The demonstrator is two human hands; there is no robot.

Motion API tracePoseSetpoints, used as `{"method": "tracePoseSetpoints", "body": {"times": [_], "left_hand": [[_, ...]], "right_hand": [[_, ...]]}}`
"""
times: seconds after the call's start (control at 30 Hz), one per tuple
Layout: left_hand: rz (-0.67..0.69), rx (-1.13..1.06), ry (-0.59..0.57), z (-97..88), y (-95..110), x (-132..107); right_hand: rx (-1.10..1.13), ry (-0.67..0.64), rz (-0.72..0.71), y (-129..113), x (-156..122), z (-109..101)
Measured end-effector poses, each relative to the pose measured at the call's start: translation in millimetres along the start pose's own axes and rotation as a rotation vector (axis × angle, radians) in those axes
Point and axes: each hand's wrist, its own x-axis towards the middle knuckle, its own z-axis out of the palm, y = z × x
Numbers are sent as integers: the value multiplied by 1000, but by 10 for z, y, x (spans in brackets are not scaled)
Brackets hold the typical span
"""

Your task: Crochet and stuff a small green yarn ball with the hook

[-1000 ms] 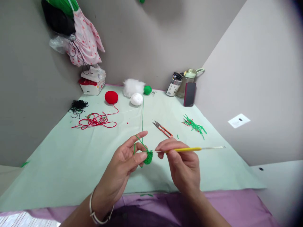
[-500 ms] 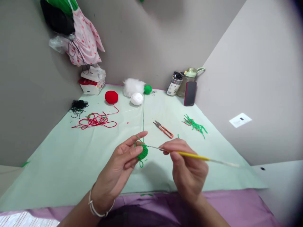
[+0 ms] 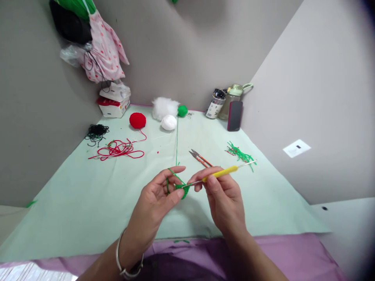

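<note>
My left hand [image 3: 159,195] pinches a small piece of green crochet work [image 3: 185,191] between thumb and fingers. Green yarn [image 3: 176,144] loops over its raised index finger and runs back to a green yarn ball [image 3: 182,111]. In my right hand [image 3: 224,195] is a crochet hook [image 3: 221,174] with a yellow handle, held like a pen. The hook's metal tip meets the top edge of the green piece; whether it sits inside a stitch I cannot tell. Just beyond my right fingers lie orange-handled thread snips [image 3: 200,159], their handle end partly covered.
A red yarn ball [image 3: 137,120], tangled red yarn [image 3: 118,150] and black yarn [image 3: 97,133] lie at left. White stuffing [image 3: 165,108] and a white ball [image 3: 168,122] sit at the back. Green scraps [image 3: 240,151], a phone [image 3: 235,116] and a bottle [image 3: 231,101] are at right.
My right hand has moved left, closer to my left hand, and the hook's handle now tilts upward to the right. The green piece has turned in my left fingers and shifted slightly right.
</note>
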Motion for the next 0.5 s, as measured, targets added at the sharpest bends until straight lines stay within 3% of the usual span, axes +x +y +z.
{"method": "tracePoseSetpoints", "body": {"times": [0.2, 0.37, 0.5], "left_hand": [[65, 112, 27, -18, -24, 1], [173, 257, 110, -10, -41, -27], [131, 135, 131, 50, -30, -40]], "right_hand": [[-283, -37, -192, -89, -43, 3], [-619, -147, -526, -106, -95, 14], [-947, -179, -791, -48, -112, 23]]}}
